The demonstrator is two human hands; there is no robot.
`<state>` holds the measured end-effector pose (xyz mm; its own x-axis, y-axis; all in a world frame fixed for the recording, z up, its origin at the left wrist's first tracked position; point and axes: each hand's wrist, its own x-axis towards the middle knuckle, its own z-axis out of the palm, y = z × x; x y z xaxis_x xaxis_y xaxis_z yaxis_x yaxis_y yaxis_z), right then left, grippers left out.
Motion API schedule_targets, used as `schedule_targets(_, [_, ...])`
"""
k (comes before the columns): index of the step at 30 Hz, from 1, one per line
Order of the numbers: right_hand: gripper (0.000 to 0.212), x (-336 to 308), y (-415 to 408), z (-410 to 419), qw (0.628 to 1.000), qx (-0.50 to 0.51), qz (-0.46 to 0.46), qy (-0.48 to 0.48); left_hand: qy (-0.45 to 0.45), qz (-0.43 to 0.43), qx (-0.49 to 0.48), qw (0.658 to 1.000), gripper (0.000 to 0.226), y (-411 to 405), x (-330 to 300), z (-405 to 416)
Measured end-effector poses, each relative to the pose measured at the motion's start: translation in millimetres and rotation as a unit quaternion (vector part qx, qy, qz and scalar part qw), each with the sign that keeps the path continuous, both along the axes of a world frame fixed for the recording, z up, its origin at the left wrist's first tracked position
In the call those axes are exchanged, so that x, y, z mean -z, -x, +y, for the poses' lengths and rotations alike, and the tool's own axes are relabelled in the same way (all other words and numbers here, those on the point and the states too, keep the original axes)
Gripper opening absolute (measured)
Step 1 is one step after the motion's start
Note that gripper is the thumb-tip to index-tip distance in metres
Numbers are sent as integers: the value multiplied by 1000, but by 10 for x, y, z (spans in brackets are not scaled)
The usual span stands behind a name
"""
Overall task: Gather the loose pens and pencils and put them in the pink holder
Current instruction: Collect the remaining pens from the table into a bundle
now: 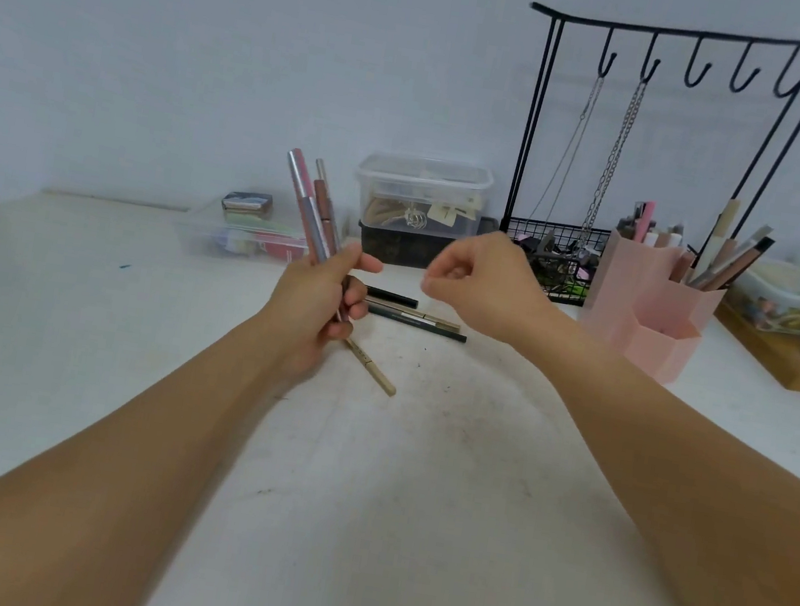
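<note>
My left hand is closed around a bundle of pens, pink, silver and brown, which stick up and lean left above my fist. A beige pencil pokes out below that hand toward the table. My right hand hovers just right of it, fingers loosely curled with nothing in them. Beneath the hands, loose pens, black, beige and dark green, lie flat on the white table. The pink holder stands at the right with several pens and pencils upright in it.
A black wire stand with hooks and hanging chains rises behind the holder. A clear lidded box sits on a dark box at the back centre. A low clear tray lies at back left; a wooden tray is at far right.
</note>
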<state>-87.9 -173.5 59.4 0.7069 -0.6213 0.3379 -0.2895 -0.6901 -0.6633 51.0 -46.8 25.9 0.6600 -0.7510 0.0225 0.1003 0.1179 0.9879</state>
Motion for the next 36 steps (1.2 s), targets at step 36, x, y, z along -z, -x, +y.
schedule_targets(36, [11, -31, -94, 334, 967, -135, -54, -210, 13, 1, 98, 995, 43, 153, -21, -3])
